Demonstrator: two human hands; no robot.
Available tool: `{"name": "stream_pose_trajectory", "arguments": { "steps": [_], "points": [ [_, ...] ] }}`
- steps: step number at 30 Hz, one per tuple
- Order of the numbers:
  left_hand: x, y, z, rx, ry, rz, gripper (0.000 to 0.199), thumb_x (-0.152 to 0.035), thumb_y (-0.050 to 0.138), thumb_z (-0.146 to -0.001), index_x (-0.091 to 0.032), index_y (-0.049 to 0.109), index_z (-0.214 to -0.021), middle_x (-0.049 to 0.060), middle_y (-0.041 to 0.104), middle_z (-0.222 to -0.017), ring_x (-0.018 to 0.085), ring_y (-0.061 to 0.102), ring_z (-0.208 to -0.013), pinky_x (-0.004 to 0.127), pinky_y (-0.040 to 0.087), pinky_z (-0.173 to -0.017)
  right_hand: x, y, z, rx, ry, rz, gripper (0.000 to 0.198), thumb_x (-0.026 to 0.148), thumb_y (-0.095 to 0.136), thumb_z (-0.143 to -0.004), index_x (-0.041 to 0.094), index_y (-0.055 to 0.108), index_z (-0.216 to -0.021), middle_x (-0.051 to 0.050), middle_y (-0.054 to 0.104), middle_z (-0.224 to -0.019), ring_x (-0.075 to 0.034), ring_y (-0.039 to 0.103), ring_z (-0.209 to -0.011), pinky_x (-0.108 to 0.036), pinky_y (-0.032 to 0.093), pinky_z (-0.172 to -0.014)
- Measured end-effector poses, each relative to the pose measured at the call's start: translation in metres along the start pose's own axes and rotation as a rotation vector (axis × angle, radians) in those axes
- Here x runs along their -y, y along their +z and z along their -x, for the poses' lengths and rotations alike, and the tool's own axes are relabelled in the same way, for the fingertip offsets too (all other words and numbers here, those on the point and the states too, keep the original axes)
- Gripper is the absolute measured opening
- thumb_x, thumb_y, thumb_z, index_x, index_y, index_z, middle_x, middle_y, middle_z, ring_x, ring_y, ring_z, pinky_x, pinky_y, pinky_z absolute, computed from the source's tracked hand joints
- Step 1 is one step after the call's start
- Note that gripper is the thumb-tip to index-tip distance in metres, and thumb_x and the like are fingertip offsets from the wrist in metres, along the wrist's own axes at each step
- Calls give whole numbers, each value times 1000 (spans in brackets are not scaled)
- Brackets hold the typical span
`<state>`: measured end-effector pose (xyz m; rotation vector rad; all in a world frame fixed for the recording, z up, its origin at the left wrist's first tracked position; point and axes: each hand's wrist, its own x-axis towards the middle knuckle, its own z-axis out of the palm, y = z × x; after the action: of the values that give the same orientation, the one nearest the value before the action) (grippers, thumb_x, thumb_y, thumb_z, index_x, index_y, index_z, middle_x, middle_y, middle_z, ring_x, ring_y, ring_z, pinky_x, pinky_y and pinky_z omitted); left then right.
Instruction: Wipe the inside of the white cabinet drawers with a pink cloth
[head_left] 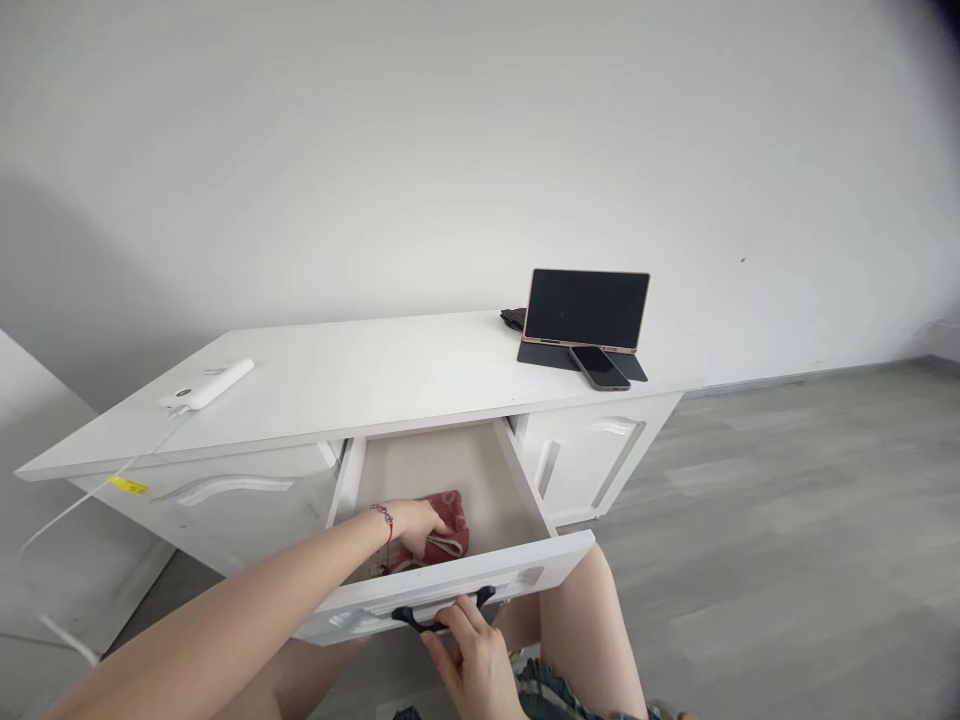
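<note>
The white drawer (472,573) stands pulled out from the cabinet. Inside it lies a folded red patterned cloth (452,510) with a pale edge, near the drawer's front. My left hand (415,524), with a red string bracelet at the wrist, reaches over the drawer front and grips the cloth; some of its fingers are hidden by the fabric. My right hand (474,645) is closed around the black drawer handle (406,616), in front of my knees.
On the white cabinet top (360,370) stand a tablet (586,310) on a dark cover, a phone (600,368) and a black folded object (514,318). A white power bank (221,384) at the left trails a white cable (82,498) with a yellow tag (128,486). Grey flooring (787,540) extends right.
</note>
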<state>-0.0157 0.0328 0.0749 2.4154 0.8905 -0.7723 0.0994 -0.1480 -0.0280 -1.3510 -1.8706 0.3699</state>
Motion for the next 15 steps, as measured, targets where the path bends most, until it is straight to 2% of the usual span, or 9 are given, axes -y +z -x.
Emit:
{"name": "stream_pose_trajectory", "arguments": {
  "steps": [3, 5, 9, 12, 15],
  "points": [
    [-11, -1, 3, 80, 2, -27, 74, -28, 69, -63, -35, 54, -135, 7, 66, -128, 32, 60, -114, 42, 48, -92, -2, 2, 0, -13, -32, 22, 22, 34, 43, -96, 21, 58, -85, -1, 61, -78, -9, 51, -42, -19, 39, -43],
    [-16, -3, 6, 116, 21, -6, 70, -32, 68, -65, -35, 55, -134, 6, 66, -128, 31, 60, -114, 41, 48, -92, -2, 2, 0, -25, -52, 35, 24, 35, 42, -97, 21, 57, -84, -1, 61, -77, -9, 52, -42, -20, 39, -43],
    [-24, -7, 11, 192, 26, 24, 61, -31, 66, -69, -35, 59, -129, 3, 69, -123, 28, 64, -106, 37, 50, -85, -3, 1, -1, -26, -68, 39, 26, 36, 40, -97, 21, 57, -84, -1, 61, -76, -9, 51, -42, -20, 38, -42],
    [-28, -9, 11, 250, -11, 62, 65, -27, 66, -68, -37, 56, -132, 2, 68, -125, 26, 67, -96, 35, 53, -76, -3, 1, -1, -14, -68, 34, 26, 35, 41, -97, 21, 57, -84, -1, 61, -76, -9, 51, -42, -20, 38, -42],
    [-31, -10, 3, 322, -12, 102, 72, -24, 69, -64, -36, 55, -133, 3, 65, -131, 27, 67, -97, 35, 54, -72, -2, 0, -1, -3, -63, 18, 25, 35, 40, -97, 21, 57, -85, 0, 61, -77, -9, 50, -41, -20, 38, -43]
  ]
}}
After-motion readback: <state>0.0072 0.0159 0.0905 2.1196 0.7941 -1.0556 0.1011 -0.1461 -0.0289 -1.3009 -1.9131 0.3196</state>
